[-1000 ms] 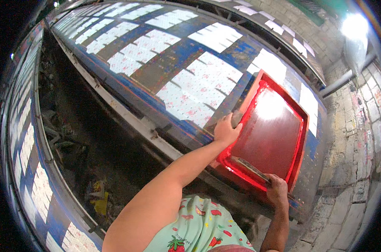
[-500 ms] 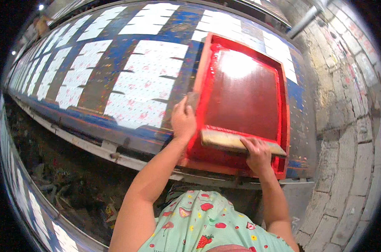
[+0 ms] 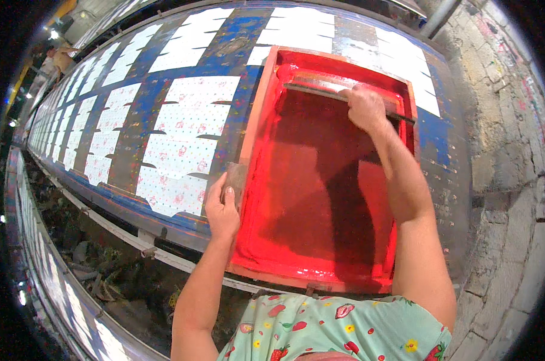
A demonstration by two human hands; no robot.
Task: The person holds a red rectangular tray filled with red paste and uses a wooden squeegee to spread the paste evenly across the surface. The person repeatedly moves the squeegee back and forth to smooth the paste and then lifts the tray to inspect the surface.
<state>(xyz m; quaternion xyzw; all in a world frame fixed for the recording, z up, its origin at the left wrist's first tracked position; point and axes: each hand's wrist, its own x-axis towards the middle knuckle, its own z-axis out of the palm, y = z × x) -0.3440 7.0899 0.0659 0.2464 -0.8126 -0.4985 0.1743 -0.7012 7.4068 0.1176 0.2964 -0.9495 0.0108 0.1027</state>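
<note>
A large screen-printing frame (image 3: 253, 135) with red-smeared wooden sides lies on the long table, its mesh covered in red ink (image 3: 302, 174). At the frame's far end my right hand (image 3: 366, 108) is closed on a squeegee (image 3: 314, 85), which lies crosswise on the mesh. My right arm reaches over the screen and casts a dark shadow there. My left hand (image 3: 222, 209) grips a flat greyish block (image 3: 236, 177) on the frame's left side, thumb on top. Part of the squeegee is covered by my right hand.
White pieces with a small red floral print (image 3: 185, 129) lie in rows on the blue-stained table (image 3: 239, 42). Plainer white pieces (image 3: 296, 30) lie along the far side. A block wall (image 3: 501, 180) runs close on the right. Far left, another person (image 3: 62, 59) stands near the table.
My right hand has pushed the squeegee from the near end of the screen to its far end. My left hand stays on the block. My view has shifted, and the frame appears nearer.
</note>
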